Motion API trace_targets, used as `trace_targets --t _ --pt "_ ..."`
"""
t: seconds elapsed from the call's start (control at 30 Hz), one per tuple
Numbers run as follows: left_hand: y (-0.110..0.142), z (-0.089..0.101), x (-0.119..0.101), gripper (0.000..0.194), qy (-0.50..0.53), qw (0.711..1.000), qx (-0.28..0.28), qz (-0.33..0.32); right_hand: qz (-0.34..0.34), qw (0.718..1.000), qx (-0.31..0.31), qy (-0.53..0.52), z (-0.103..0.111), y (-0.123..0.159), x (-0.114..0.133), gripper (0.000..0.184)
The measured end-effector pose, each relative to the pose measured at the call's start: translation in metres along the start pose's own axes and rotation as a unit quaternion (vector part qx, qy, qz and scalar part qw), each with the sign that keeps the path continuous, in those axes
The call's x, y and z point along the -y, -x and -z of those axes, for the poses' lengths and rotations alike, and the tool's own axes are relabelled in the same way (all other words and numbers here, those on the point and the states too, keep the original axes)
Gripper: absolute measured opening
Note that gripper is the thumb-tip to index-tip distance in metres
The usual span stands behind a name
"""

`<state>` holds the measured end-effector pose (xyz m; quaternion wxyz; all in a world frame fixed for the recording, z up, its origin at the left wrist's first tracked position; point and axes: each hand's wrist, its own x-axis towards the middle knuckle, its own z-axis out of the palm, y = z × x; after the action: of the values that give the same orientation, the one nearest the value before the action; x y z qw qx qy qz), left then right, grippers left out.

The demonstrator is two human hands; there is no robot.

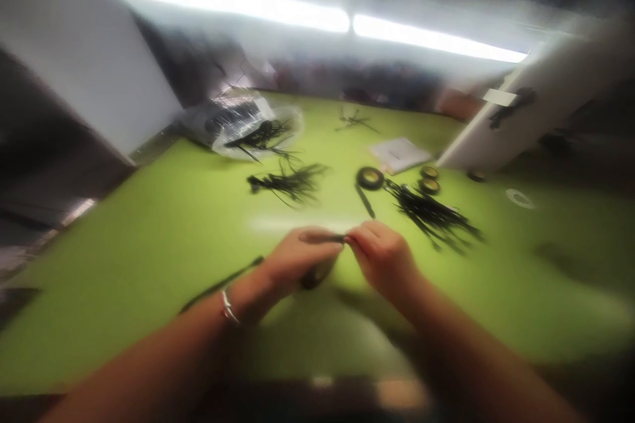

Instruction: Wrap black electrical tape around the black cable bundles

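Note:
My left hand (297, 256) is closed, with fingers and thumb pinching a thin black cable (338, 238). The fingertips of my right hand (383, 252) pinch the same cable at its other side, almost touching the left fingertips. A black length (223, 283) comes out behind my left wrist; whether it joins the held piece is hidden. Under my left palm shows something dark and blurred. Just beyond my right hand lies a roll of black tape (370, 178) with a loose strip (366, 201) pulled toward me. Beside it rests a bundle of black cables (431, 213).
Another black cable bunch (288, 183) lies left of centre, before a clear plastic bag (241, 122) of dark pieces. Smaller tape rolls (429, 180), a white packet (399, 154) and a white ring (520, 198) lie rightward on the green table (149, 238). Panels (496, 115) stand at both sides.

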<state>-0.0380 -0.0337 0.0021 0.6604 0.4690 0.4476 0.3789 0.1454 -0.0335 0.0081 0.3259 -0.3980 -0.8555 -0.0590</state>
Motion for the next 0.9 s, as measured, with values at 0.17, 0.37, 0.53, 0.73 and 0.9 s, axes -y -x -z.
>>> trace_targets --t 0.17,0.37,0.53,0.73,0.9 --pt "0.000 0.004 -0.003 0.027 0.062 0.997 0.022 0.039 0.079 0.991 -0.034 0.102 -0.004 0.002 -0.001 0.016" --pt "0.000 0.001 0.000 0.035 0.117 0.990 -0.026 0.080 0.105 0.988 -0.041 0.109 -0.010 0.007 0.001 0.015" --pt "0.000 0.005 -0.001 0.028 0.004 0.999 -0.035 0.015 0.071 0.995 -0.006 0.070 -0.009 0.004 0.005 0.023" --pt "0.002 0.000 -0.002 0.027 -0.202 0.973 -0.089 -0.071 -0.005 0.995 0.081 -0.054 -0.010 0.005 0.004 0.019" --pt "0.003 -0.005 0.003 0.027 -0.150 0.984 -0.068 -0.066 -0.016 0.991 0.096 -0.094 -0.010 0.005 0.000 0.022"
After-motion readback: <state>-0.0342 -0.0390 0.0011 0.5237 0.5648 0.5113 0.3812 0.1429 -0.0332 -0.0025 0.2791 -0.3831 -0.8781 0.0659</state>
